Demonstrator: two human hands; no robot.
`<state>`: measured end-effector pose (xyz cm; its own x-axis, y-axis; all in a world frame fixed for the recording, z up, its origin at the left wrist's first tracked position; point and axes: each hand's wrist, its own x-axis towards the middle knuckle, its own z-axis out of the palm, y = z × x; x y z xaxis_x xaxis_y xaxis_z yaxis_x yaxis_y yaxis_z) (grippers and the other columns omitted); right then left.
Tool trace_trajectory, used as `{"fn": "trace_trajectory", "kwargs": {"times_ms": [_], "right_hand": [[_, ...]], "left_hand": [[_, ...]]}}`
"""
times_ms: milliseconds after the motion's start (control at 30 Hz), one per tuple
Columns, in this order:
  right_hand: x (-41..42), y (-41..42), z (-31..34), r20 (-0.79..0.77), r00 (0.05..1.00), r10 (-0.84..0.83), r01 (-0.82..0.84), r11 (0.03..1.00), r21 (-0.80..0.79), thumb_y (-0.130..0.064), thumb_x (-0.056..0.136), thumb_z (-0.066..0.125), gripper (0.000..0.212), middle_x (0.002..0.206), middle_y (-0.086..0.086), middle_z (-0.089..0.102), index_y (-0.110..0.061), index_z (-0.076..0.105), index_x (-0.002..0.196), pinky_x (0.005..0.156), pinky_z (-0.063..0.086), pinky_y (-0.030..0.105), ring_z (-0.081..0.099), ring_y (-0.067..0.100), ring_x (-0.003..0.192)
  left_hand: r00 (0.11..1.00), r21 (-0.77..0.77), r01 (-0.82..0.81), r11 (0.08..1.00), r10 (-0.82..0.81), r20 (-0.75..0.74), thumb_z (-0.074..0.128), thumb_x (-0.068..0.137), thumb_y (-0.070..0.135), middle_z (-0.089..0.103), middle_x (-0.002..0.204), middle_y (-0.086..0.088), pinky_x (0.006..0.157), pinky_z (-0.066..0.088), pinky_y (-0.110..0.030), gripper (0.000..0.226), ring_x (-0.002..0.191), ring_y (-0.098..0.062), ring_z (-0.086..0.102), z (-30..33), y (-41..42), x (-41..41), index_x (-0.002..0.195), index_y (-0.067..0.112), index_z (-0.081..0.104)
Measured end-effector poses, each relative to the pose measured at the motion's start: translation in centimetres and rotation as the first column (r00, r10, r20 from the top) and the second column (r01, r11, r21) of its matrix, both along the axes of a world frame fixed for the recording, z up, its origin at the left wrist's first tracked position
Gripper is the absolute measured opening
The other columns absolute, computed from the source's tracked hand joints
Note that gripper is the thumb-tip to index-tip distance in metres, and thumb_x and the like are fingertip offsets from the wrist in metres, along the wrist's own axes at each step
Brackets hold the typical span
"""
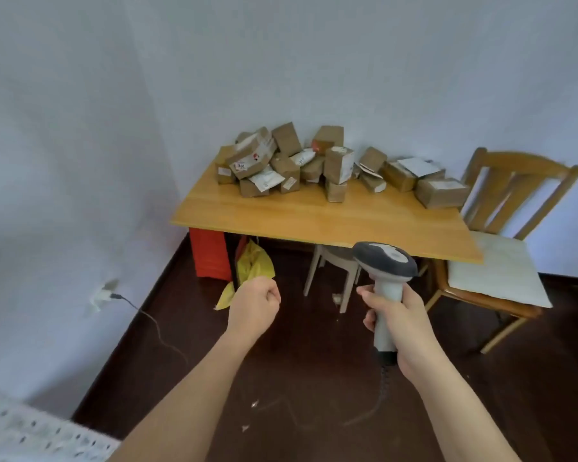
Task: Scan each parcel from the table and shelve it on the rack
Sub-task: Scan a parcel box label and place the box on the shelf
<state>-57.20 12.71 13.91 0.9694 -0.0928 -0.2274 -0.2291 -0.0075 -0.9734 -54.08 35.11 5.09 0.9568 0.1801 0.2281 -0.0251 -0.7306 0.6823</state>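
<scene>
Parcels (331,165) lie heaped on the bench (314,215), none picked yet. Right hand (401,321) grips the scanner (386,265); left hand (257,303) is fisted, empty. Next: step closer, take one parcel.

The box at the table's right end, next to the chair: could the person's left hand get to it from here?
Probably not yet. The left hand is curled, holds nothing and hangs short of the table, while the box sits at the far right beside the chair. Nothing blocks the way; stepping closer should do.
</scene>
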Motion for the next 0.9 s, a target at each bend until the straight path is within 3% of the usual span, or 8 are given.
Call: {"fn": "trace_trajectory", "kwargs": {"times_ms": [267, 600, 733, 833, 900], "right_hand": [[16.9, -1.3, -2.1, -0.044, 0.999, -0.017, 0.02, 0.997, 0.075, -0.004, 0.093, 0.063, 0.011, 0.094, 0.012, 0.061, -0.01, 0.061, 0.102, 0.053, 0.049, 0.026, 0.05, 0.013, 0.055], [40.8, -0.4, -0.9, -0.048, 0.988, 0.148, -0.145, 0.988, 0.056, -0.005, 0.092, 0.062, 0.018, 0.095, 0.01, 0.059, -0.01, 0.059, 0.109, 0.057, 0.046, 0.03, 0.049, 0.016, 0.057], [47.6, 2.6, -1.6, -0.078, 0.976, 0.205, -0.2, 0.977, 0.069, -0.008, 0.092, 0.064, 0.01, 0.094, 0.01, 0.059, -0.012, 0.058, 0.099, 0.055, 0.045, 0.03, 0.049, 0.015, 0.054], [52.0, 5.3, -2.8, -0.111, 0.955, 0.275, -0.269, 0.961, 0.066, -0.007, 0.093, 0.062, 0.009, 0.092, 0.008, 0.059, -0.015, 0.058, 0.095, 0.054, 0.045, 0.028, 0.048, 0.015, 0.056], [54.5, 7.0, -3.9, -0.131, 0.944, 0.302, -0.299, 0.953, 0.043, -0.006, 0.093, 0.062, 0.011, 0.09, 0.009, 0.058, -0.016, 0.058, 0.095, 0.057, 0.044, 0.031, 0.047, 0.016, 0.056]], "left_hand": [[0.997, -0.026, 0.055, 0.998, -0.056, -0.052, 0.045, 0.074, -0.01, 0.062, 0.066, -0.002, 0.066, 0.048, -0.037, 0.028, 0.068, -0.016, 0.057, -1.5, -2.1, 16.9, 0.059, 0.005, 0.063], [0.969, -0.15, -0.224, 0.963, 0.204, -0.136, 0.043, 0.075, -0.012, 0.058, 0.062, 0.002, 0.056, 0.036, -0.024, 0.031, 0.062, -0.011, 0.051, -0.6, -2.1, 35.7, 0.06, 0.007, 0.063], [0.949, -0.146, -0.286, 0.947, 0.259, -0.18, 0.043, 0.076, -0.013, 0.057, 0.064, 0.005, 0.054, 0.033, -0.02, 0.034, 0.06, -0.006, 0.048, -1.1, 0.7, 40.3, 0.058, 0.012, 0.06], [0.902, -0.21, -0.405, 0.89, 0.352, -0.251, 0.043, 0.08, -0.01, 0.062, 0.074, -0.004, 0.052, 0.036, -0.024, 0.035, 0.059, -0.014, 0.05, -2.5, 4.7, 45.1, 0.068, 0.016, 0.062], [0.843, -0.358, -0.529, 0.769, 0.429, -0.324, 0.049, 0.088, 0.0, 0.065, 0.095, -0.009, 0.061, 0.047, -0.029, 0.02, 0.074, -0.02, 0.058, -3.3, 7.3, 48.9, 0.09, 0.014, 0.064]]}}
